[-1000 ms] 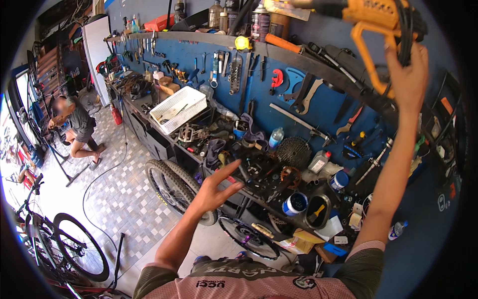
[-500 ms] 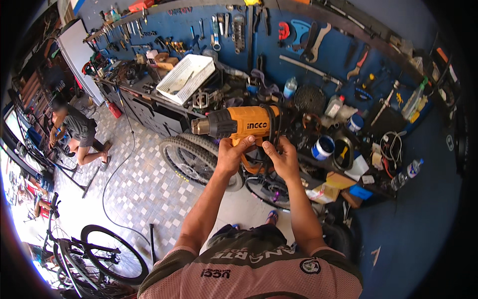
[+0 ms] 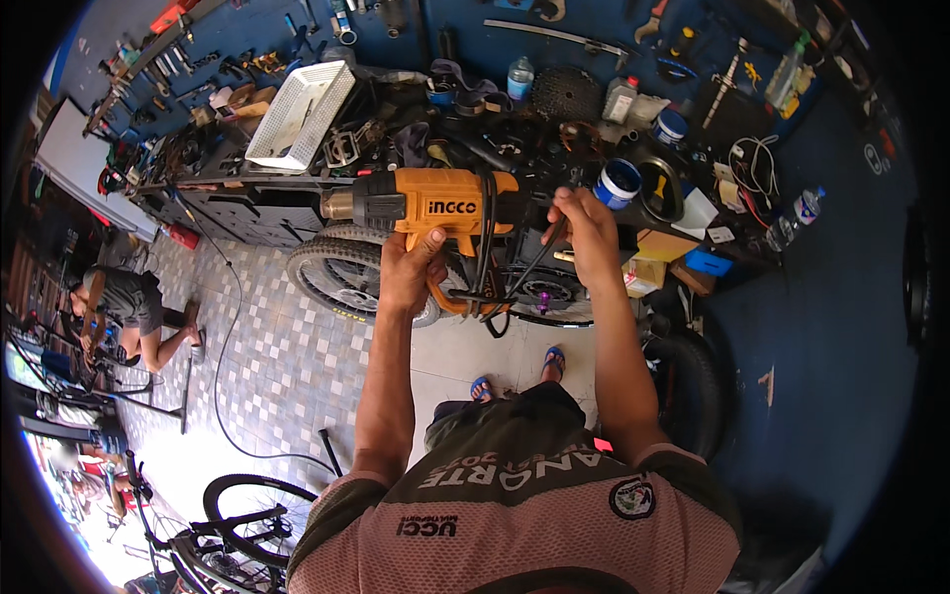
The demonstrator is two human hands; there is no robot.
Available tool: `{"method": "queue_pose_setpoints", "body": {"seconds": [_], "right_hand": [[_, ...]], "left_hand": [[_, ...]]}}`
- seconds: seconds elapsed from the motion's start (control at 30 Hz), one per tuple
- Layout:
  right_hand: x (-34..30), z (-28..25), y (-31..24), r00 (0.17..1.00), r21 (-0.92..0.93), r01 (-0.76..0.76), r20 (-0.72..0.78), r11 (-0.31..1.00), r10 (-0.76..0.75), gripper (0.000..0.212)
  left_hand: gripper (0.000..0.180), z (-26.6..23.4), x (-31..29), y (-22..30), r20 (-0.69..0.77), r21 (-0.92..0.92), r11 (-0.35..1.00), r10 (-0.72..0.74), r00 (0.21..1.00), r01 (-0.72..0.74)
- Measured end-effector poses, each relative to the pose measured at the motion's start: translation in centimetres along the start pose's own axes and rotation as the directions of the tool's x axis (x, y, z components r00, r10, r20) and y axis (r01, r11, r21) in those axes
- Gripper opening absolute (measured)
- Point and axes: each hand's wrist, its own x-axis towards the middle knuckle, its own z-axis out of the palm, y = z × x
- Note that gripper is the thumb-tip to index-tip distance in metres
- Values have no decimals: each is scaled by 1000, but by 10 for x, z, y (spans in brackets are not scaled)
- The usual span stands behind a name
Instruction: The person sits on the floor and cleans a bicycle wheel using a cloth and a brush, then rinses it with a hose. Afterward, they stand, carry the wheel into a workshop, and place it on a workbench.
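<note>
An orange and black heat gun (image 3: 433, 201) with a metal nozzle lies level above the near edge of the bench, its nozzle toward the left. My left hand (image 3: 410, 272) is closed round its underside, the thumb up against the orange body. Loops of black cord (image 3: 486, 233) wrap round the gun's rear part and hang below it. To the right, my right hand (image 3: 587, 238) pinches a stretch of this cord and holds it away from the gun. The cord's far end is hard to make out.
Behind is a cluttered workbench (image 3: 287, 176) with a white basket (image 3: 315, 104), a blue-and-white tub (image 3: 617, 183) and a water bottle (image 3: 520, 79). Bicycle wheels (image 3: 332, 272) lean below it. Another person (image 3: 134, 302) crouches at left; a bicycle (image 3: 223, 530) stands lower left.
My right hand has left the heat gun's handle and moved right and up, drawing cord away. The gun has shifted left and slightly up in my left hand, and the view has turned.
</note>
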Motion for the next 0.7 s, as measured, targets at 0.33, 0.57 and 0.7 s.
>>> {"method": "queue_pose_setpoints", "body": {"seconds": [0.33,0.57,0.7], "right_hand": [[-7,-96,71,894,-74,-434,-158,898,419,25],[-36,-117,150,945,-603,-234,44,763,325,28],[-47,-94,163,988,-969,10,48,248,149,35]], "left_hand": [[35,-9,22,13,-216,-205,899,343,914,-386],[33,-14,18,50,-357,-217,881,329,874,-420],[33,-10,13,53,-385,-189,877,347,855,-441]]}}
